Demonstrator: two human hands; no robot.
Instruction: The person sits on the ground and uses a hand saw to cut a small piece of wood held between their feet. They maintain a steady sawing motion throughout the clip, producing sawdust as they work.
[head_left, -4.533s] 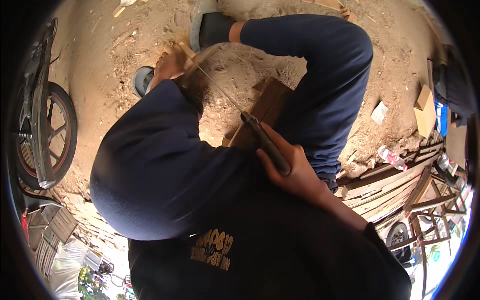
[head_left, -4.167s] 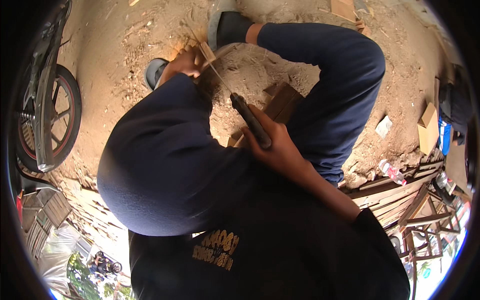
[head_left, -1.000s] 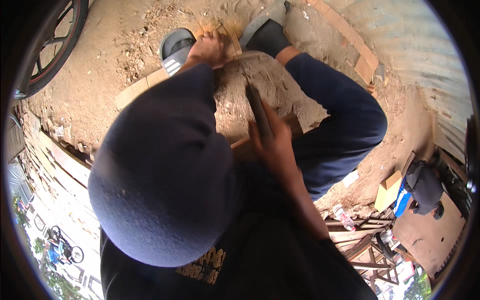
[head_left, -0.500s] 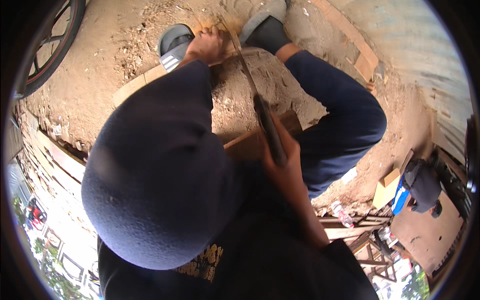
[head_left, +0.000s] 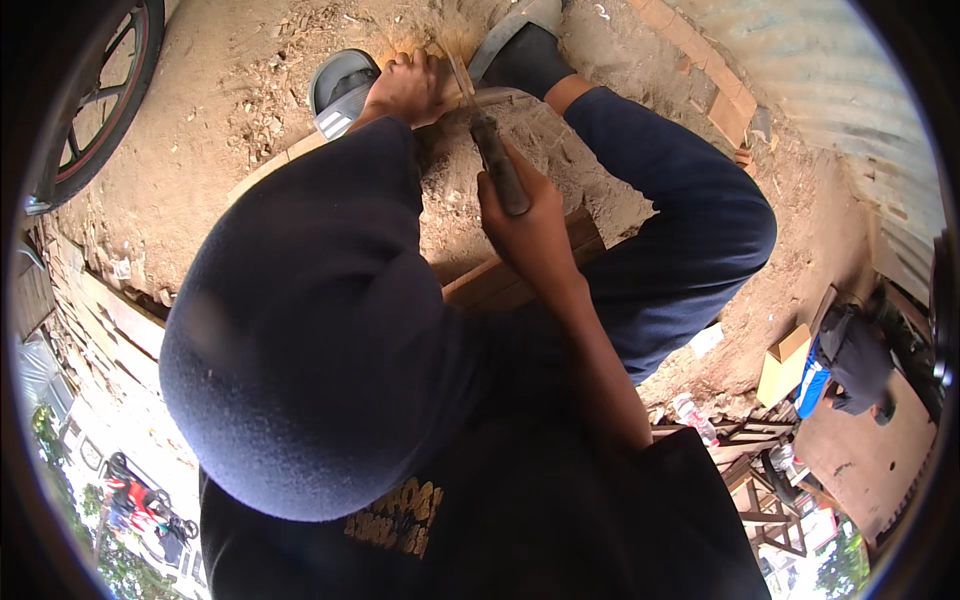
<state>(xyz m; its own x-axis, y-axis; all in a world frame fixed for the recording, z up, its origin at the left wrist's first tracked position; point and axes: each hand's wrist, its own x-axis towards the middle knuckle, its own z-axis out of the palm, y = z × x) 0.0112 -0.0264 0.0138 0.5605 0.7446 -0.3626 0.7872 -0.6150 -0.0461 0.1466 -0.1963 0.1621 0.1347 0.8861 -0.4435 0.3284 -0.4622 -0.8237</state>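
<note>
A thin narrow-bladed saw point(head_left: 462, 80) slants across the ground in front of me. My right hand point(head_left: 525, 205) is wrapped round its dark handle. The blade's far part lies at a pale wooden strip point(head_left: 280, 162), between my left hand and a dark-socked foot point(head_left: 525, 60) in a grey sandal. My left hand point(head_left: 405, 88) bends its fingers over the strip and presses it down, just left of the blade. Orange-brown sawdust lies around the blade's far end. Beside my left hand is a dark slide sandal with white stripes point(head_left: 343, 92).
A wheel point(head_left: 105, 95) stands at the far left. Wooden boards point(head_left: 530, 262) are under me, and corrugated metal sheeting point(head_left: 830, 80) rises at the right. Behind right are an open cardboard box point(head_left: 785, 365), a plastic bottle point(head_left: 695, 418) and another person point(head_left: 855, 355) in dark clothes.
My right hand has pushed the saw forward, away from me and slightly left, so its handle is nearer the wooden strip. My left hand stays on the strip.
</note>
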